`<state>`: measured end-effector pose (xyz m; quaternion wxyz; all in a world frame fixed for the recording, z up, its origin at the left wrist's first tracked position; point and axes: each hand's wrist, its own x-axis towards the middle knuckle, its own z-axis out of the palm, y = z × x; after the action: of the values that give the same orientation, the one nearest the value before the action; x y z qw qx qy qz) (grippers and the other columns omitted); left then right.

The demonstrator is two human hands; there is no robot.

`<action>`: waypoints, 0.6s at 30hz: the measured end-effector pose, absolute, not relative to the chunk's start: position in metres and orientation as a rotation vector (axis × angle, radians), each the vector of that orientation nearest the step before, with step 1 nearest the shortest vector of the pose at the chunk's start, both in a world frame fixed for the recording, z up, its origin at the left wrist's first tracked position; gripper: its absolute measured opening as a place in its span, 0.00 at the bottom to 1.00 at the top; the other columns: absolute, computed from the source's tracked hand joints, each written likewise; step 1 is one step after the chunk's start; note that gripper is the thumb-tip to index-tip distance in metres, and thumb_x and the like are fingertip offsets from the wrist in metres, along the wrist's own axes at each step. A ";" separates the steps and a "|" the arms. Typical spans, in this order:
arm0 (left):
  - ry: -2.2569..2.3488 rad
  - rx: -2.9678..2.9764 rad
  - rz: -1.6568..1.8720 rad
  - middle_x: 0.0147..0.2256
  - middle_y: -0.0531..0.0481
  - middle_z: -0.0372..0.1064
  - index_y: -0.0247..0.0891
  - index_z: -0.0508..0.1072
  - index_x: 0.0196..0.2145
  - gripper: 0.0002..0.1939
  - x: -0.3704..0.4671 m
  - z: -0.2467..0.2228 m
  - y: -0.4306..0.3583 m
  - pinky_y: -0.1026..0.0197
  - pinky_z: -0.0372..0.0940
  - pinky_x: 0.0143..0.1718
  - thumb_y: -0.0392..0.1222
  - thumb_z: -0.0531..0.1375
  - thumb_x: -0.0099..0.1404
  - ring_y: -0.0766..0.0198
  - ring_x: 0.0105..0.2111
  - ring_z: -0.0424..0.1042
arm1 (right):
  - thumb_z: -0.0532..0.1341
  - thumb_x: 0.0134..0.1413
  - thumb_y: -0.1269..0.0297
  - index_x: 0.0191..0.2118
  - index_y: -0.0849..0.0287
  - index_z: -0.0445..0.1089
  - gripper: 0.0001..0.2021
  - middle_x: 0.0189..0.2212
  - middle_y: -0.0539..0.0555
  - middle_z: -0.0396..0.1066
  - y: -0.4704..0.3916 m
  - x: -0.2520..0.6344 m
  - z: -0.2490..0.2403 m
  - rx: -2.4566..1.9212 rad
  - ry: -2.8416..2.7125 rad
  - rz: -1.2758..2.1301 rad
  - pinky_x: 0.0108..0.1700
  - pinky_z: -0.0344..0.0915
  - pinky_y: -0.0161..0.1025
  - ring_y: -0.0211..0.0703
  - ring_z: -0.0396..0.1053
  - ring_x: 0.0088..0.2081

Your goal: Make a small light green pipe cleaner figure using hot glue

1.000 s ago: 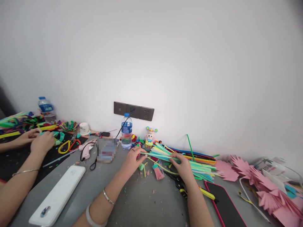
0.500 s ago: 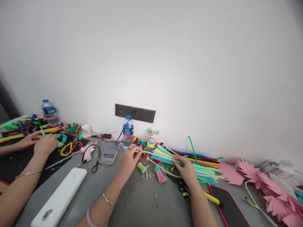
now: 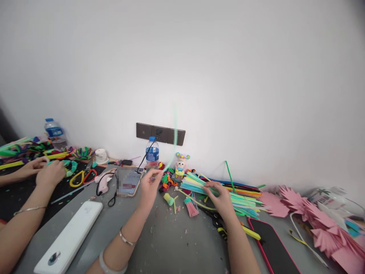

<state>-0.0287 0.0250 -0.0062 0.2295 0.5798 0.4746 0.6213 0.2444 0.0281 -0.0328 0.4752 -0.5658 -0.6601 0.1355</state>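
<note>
Pinched between the thumb and fingers of my left hand [image 3: 148,186] is one end of a pale green pipe cleaner [image 3: 175,133], which rises in a blurred curve in front of the wall. My right hand [image 3: 220,198] rests over a bundle of pipe cleaners [image 3: 191,183] in greens, blues and other colours. Its thumb and forefinger tips are slightly apart, with nothing seen gripped between them. Between my hands lie a pink tassel [image 3: 191,208] with a green top and a small yellow-green piece [image 3: 169,199]. Black-and-yellow pliers or cutters [image 3: 218,224] lie partly behind my right wrist.
A small figurine [image 3: 180,167] and a water bottle [image 3: 152,154] stand near the wall. Phones [image 3: 128,182] [image 3: 273,247] lie on both sides. A long white device [image 3: 71,236] is at left, beside another person's hands [image 3: 51,177]. Pink folded paper [image 3: 310,217] sits right.
My left hand has drawn the pale green pipe cleaner away from the bundle, and its free end has swung upward. My right hand stays over the bundle. The view has shifted slightly.
</note>
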 end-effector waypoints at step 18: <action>1.063 2.037 1.118 0.27 0.52 0.68 0.37 0.76 0.34 0.05 0.009 -0.018 0.004 0.68 0.60 0.28 0.36 0.59 0.59 0.69 0.24 0.66 | 0.62 0.52 0.49 0.35 0.56 0.63 0.15 0.19 0.46 0.65 0.005 0.174 -0.033 -0.829 -1.250 1.319 0.27 0.58 0.34 0.38 0.61 0.22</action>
<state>0.0093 0.0035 -0.0184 0.2892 0.7631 0.3982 0.4190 0.1744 0.0045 -0.0333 0.5416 -0.3490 -0.5260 0.5551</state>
